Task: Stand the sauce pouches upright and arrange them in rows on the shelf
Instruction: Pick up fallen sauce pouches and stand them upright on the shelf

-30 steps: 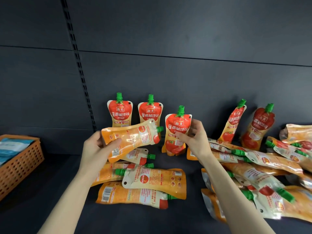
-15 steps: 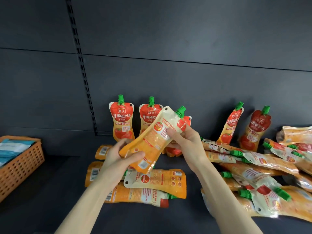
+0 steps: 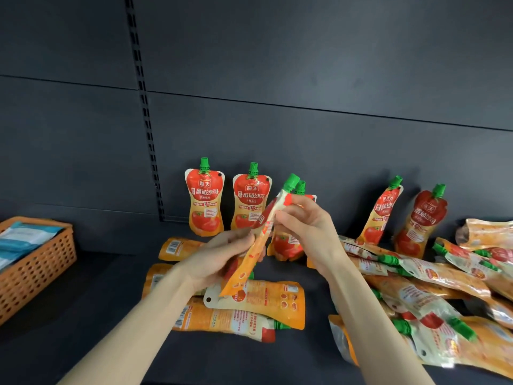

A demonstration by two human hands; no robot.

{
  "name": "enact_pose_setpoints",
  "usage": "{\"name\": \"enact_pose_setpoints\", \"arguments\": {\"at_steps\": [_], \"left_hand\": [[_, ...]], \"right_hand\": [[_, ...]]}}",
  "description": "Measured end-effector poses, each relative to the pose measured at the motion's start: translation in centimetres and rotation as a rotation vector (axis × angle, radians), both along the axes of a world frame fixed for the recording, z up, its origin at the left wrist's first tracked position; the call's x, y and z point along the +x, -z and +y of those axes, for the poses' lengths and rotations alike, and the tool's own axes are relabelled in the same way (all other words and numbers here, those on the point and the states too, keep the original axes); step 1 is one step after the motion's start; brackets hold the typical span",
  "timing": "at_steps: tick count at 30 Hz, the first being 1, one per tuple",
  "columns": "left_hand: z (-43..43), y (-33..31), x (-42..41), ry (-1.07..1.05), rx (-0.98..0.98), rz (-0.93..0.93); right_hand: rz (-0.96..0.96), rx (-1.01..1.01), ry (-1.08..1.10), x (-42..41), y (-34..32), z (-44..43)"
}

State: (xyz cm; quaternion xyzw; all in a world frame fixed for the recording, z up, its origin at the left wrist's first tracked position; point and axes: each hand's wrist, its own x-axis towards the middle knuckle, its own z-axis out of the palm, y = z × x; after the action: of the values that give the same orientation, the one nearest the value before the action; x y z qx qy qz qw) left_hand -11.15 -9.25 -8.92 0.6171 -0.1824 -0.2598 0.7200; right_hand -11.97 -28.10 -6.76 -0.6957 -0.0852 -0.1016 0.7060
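Orange pouch [image 3: 245,269] now tilts cap-up, edge-on above the shelf [image 3: 83,315], no longer sideways; your left hand [image 3: 222,257] grips its lower half, your right hand [image 3: 302,220] pinches its neck, seemingly ready for standing.

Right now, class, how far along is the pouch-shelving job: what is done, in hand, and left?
Done: three upright pouches stand at the back; two leaning pouches need straightening. In hand: left hand and right hand hold one pouch, spout up. Left: flat pouches in front and the heap on the right.
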Motion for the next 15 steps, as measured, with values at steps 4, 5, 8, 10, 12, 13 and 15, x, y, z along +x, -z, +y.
{"name": "enact_pose_setpoints", "arguments": {"at_steps": [4, 5, 8, 10, 12, 13, 15], "left_hand": [[-0.1, 0.0, 0.8, -0.163, 0.023, -0.061], [-0.1, -0.2, 1.1, -0.203, 0.022, -0.100], [-0.1, -0.5, 2.9, -0.403, 0.039, -0.184], [-0.6, -0.4, 4.3, -0.516, 0.060, -0.228], [-1.3, -0.2, 5.4, -0.571, 0.111, -0.282], [-1.6, 0.0, 5.9, -0.583, 0.139, -0.307], [-2.2, 0.5, 6.9, -0.598, 0.180, -0.350]], "right_hand": [[-0.125, -0.083, 0.326, 0.3, 0.5, -1.3], [-0.137, -0.124, 0.422, 0.5, 0.7, -1.7], [-0.070, -0.263, 0.525, 1.5, 1.3, -2.4], [0.049, -0.247, 0.394, 2.5, 1.6, -2.7], [0.147, -0.289, 0.276, 3.6, 2.0, -3.1], [0.171, -0.338, 0.249, 4.0, 2.2, -3.4], [0.176, -0.390, 0.254, 4.8, 2.7, -3.7]]}}
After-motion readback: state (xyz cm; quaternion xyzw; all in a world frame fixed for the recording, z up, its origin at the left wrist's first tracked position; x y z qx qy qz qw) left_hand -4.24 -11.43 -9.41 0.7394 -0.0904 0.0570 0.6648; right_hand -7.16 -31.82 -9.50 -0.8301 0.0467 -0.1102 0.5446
